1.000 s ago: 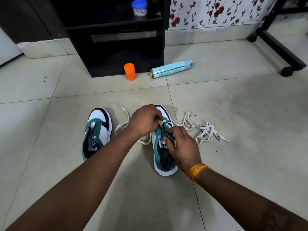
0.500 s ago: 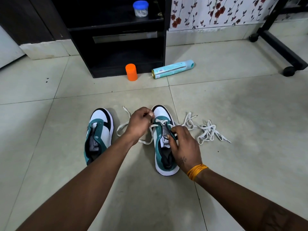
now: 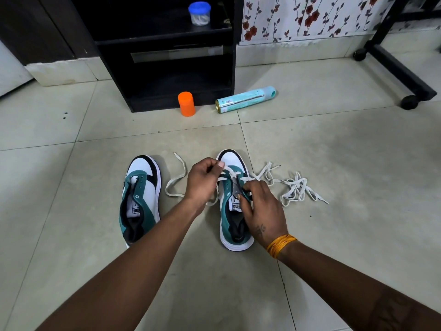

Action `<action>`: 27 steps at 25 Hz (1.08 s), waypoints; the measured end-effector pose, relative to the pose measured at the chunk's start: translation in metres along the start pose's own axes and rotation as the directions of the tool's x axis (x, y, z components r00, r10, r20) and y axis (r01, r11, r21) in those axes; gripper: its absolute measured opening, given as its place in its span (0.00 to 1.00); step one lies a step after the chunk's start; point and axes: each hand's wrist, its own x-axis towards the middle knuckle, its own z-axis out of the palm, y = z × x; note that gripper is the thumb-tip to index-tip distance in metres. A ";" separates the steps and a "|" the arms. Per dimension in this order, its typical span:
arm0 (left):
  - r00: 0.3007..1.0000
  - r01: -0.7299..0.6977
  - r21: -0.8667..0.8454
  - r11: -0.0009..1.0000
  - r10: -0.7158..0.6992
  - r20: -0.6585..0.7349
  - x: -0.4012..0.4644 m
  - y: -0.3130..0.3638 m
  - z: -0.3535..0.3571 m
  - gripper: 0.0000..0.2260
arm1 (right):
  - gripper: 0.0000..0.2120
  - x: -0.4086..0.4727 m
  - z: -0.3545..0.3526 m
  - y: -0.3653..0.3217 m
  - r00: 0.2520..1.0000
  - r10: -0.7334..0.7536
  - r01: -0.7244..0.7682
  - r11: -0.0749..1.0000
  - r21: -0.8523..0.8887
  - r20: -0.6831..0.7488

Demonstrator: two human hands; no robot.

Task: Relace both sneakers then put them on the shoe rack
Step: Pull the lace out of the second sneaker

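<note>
A pale tiled floor fills the room, and both forearms reach forward over it from the near edge. Taking the right sneaker as the landmark, it lies straight ahead, toe pointing away, with a white lace crossed through its first eyelets. The right hand, an orange band on its wrist, lies over the sneaker's tongue and right side, its grip curled round the eyelet flap there. The left hand is just left of the sneaker's toe, its grip a tight pinch of thumb and fingers on the lace beside the left eyelets. A loose end of that lace trails on the floor to the left. Further left of the right sneaker lies the left sneaker, parallel to it and unlaced. Just right of the right sneaker a second white lace lies in a loose tangle. Well beyond the right sneaker an orange container stands upright, and a pale blue spray can lies on its side, both at the foot of a black shelf unit. On an upper shelf stands a blue-lidded jar. Floral wallpaper is beyond and to the right.
</note>
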 end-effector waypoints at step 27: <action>0.988 -0.135 0.089 0.987 0.141 -0.062 0.004 0.013 -0.011 0.07 | 0.08 0.000 0.001 0.000 0.999 0.030 -0.030 1.000 -0.009 0.018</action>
